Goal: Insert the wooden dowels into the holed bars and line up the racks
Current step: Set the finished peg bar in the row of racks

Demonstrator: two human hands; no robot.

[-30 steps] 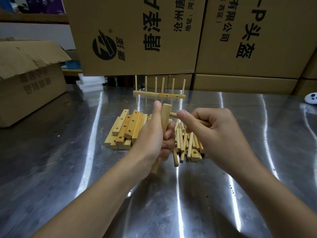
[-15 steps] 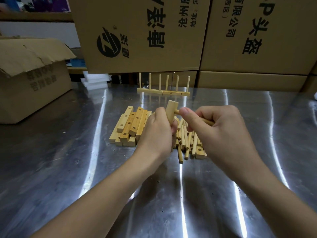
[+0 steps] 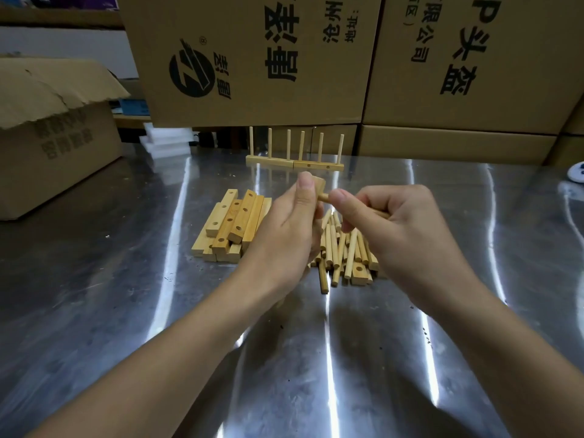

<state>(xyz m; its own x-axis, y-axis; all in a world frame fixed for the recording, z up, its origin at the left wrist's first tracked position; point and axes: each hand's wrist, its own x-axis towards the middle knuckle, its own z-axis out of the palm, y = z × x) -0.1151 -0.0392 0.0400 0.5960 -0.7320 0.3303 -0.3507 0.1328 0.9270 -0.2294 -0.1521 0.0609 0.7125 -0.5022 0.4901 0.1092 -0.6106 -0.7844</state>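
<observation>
Left hand (image 3: 284,235): fingers wrapped round a holed bar (image 3: 319,187), held upright just above the dowel pile (image 3: 344,248), with the thumb lying along its near face.
Right hand (image 3: 395,226): thumb and fingers pinch a wooden dowel (image 3: 323,197) held sideways. Its tip meets the side of the bar near the top end.
Step in hand: seating that dowel in the bar's top hole, I'd judge. How deep it sits I cannot tell, since the thumbs crowd the joint.
Doing it well: keep the dowel square to the bar's face and push straight along its length with a slight twist. Brace the bar firmly so it doesn't roll in the palm, and pinch close to the tip so the thin rod doesn't bow.
Spare bars (image 3: 234,226): stacked just left of the dowel pile.
Finished racks (image 3: 294,162): two, set end to end well behind the dowel pile, each with three dowels standing upright.
Steel table (image 3: 94,295): carries all of it.
</observation>
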